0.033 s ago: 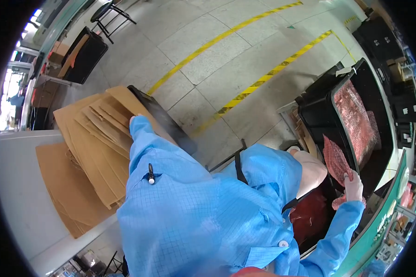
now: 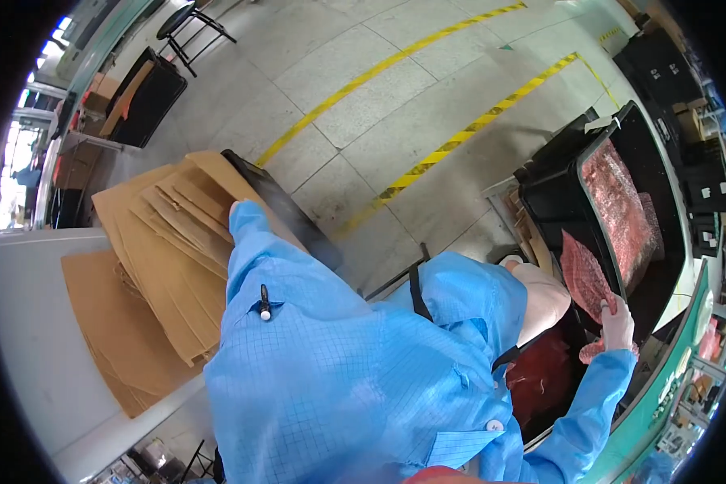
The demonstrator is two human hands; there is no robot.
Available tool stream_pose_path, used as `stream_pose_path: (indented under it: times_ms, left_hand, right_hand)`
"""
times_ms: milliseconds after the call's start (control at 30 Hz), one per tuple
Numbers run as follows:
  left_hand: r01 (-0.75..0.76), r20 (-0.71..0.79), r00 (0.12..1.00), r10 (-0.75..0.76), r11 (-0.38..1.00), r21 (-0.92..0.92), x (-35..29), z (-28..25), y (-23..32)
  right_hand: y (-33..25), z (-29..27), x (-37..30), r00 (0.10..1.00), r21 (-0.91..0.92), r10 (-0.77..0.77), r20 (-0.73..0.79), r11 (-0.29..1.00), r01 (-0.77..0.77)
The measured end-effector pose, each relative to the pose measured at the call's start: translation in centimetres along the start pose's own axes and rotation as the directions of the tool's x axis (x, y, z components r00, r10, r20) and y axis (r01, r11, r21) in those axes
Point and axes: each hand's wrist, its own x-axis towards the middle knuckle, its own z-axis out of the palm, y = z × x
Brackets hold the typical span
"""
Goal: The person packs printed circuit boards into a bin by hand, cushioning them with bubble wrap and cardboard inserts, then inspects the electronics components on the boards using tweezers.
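Note:
My right hand [image 2: 617, 324], in a pale glove, grips a pink bubble-wrap bag [image 2: 585, 270] by its lower end. The bag hangs over the side of a black bin [image 2: 561, 198]. More pink bubble wrap [image 2: 617, 202] lies inside that bin, and another crumpled pink piece [image 2: 593, 350] shows beside my wrist. On the left, my blue-sleeved arm reaches out to a pile of flattened cardboard [image 2: 153, 266]. Little of my left hand [image 2: 235, 207] shows at the pile's edge; the sleeve hides its fingers.
Below my right arm sits a dark container with red material [image 2: 540, 375] in it. The cardboard rests on a white table [image 2: 32, 323], with a black bin [image 2: 286, 214] beyond it. Yellow tape lines [image 2: 460, 133] mark the floor. A black stool [image 2: 194, 32] stands far left.
The bubble-wrap bag's free tip has shifted very slightly up and to the left. My hands are in almost the same places.

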Motion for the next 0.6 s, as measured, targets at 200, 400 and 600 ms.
stream_pose_path:
  times_ms: [200,400,600]
  left_hand:
    - [0.011,-0.09,0.996,-0.027,0.985,-0.175,-2.7,-4.5,7.2]
    - [-0.643,-0.522,0.374,0.767,0.62,0.45,-4.1,-28.0,15.5]
    - [-0.861,-0.82,0.5,0.279,0.058,-0.505,-23.3,-47.9,22.7]
  right_hand:
    - [1.2,-0.8,-2.3,0.999,0.018,0.023,-0.038,1.0,-0.022]
    - [0.2,-1.9,-1.7,0.986,0.316,0.052,-0.161,0.949,0.001]
    - [-9.5,-4.1,-4.0,0.957,0.595,-0.286,0.056,0.779,0.198]
